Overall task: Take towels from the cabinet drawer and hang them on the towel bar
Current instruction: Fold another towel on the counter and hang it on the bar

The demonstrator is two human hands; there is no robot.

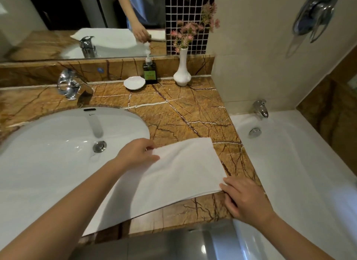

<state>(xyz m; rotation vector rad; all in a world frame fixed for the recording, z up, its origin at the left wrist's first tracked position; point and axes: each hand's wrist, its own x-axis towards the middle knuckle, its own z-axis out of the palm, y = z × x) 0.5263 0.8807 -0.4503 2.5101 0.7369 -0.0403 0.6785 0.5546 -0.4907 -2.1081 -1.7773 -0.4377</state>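
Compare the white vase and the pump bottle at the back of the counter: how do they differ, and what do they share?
The vase is white and curvy; the pump bottle is dark and square-sided. The vase holds pink flowers; the bottle carries a green label. Both stand upright on the counter.

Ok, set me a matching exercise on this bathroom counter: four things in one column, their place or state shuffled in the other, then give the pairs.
Things:
1. towel
2. vase
3. pump bottle
4. dish

Places or states:
A. stands between the dish and the vase
B. holds pink flowers
C. spread on the counter, corners held by the left hand and right hand
D. shallow, closest of the four to the sink tap

Pairs: 1-C, 2-B, 3-A, 4-D
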